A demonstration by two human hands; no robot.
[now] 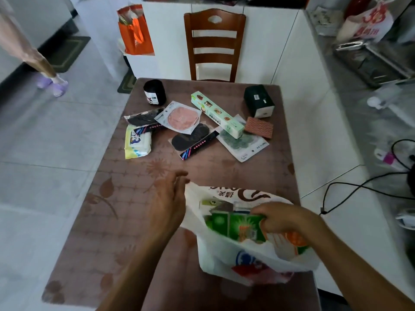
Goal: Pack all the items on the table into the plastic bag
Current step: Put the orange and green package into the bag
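A white plastic bag (226, 254) lies open at the near edge of the brown table (125, 209). My right hand (283, 217) is inside its mouth, gripping a green and orange packet (238, 227). My left hand (170, 198) hovers open just left of the bag's rim. Further back lie a wet-wipes pack (137, 142), two black sock packs (193, 140), a pink round pack (179, 117), a long green box (216, 114), a green scrubber pack (241, 142), a reddish sponge (258, 127), a black roll (154, 92) and a dark green box (259, 101).
A wooden chair (214, 46) stands at the table's far side. A grey counter (370, 104) with cables and a metal tray runs along the right. An orange bag (135, 32) hangs at the back left. A person's legs in purple slippers (52, 83) stand on the floor, far left.
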